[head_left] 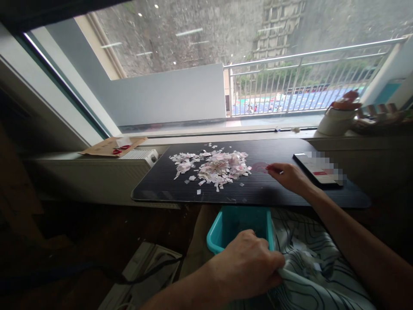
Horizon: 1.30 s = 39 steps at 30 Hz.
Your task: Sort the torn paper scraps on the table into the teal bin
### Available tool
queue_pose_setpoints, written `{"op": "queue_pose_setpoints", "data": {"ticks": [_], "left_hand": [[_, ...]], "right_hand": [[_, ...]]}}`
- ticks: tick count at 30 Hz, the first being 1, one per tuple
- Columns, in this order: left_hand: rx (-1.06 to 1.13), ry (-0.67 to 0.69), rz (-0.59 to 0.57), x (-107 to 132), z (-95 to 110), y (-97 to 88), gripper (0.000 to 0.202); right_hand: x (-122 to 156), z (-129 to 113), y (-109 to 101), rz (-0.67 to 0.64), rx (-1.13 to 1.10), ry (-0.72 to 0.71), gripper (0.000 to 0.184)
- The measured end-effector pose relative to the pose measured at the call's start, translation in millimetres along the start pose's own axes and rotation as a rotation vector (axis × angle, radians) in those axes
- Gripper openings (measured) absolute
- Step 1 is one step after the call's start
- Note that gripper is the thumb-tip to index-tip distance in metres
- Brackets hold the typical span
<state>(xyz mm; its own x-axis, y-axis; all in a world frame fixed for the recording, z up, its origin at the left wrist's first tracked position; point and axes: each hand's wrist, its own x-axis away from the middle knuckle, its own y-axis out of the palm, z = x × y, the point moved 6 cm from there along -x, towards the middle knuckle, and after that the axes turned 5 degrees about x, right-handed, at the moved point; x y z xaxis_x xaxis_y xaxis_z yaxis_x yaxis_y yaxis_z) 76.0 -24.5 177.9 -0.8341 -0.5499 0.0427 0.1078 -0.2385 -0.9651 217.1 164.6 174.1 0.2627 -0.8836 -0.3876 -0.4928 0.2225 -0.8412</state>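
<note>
A heap of small pink and white paper scraps [215, 166] lies on a narrow black table [167, 189] under a window. My right hand [288, 175] rests on the table right of the heap, fingers pinched on a round pinkish piece [260, 167]. Below the table edge, my left hand [248, 265] is closed on the near rim of a teal plastic bin [229, 228] that sits on my lap. The bin's inside is mostly hidden by my hand.
A phone [318, 169] lies on the table's right part. A white pot [335, 120] and a basket [379, 118] stand on the sill. A white radiator [138, 156] and brown paper [111, 146] are at left. A power strip with cables [145, 271] lies on the floor.
</note>
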Motion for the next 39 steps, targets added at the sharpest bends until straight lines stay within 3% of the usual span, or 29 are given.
{"op": "queue_pose_setpoints", "data": {"ticks": [6, 13, 22, 28, 34, 39], "left_hand": [[-0.004, -0.010, 0.014, 1.7, -2.2, 0.9, 0.019], [0.002, -0.007, -0.007, 0.0, -0.9, -0.7, 0.018], [-0.028, -0.006, 0.018, -0.2, -2.0, 1.5, 0.020], [-0.042, -0.016, 0.032, 0.0, -2.4, 1.9, 0.018], [-0.036, -0.018, 0.036, 1.9, -2.4, 2.2, 0.019], [-0.025, -0.022, 0.024, 3.0, -3.7, 1.1, 0.017]], "right_hand": [[2.6, 4.5, 11.9, -0.126, -0.089, 0.012, 0.037], [-1.5, 3.5, 9.9, -0.074, -0.071, 0.021, 0.035], [6.0, 3.9, 12.3, -0.126, -0.149, 0.040, 0.035], [4.7, -9.9, 20.7, -0.192, -0.179, 0.002, 0.034], [-8.7, -28.5, 22.0, -0.116, -0.146, -0.041, 0.035], [-8.8, -32.0, 26.8, -0.174, -0.153, -0.085, 0.033]]}}
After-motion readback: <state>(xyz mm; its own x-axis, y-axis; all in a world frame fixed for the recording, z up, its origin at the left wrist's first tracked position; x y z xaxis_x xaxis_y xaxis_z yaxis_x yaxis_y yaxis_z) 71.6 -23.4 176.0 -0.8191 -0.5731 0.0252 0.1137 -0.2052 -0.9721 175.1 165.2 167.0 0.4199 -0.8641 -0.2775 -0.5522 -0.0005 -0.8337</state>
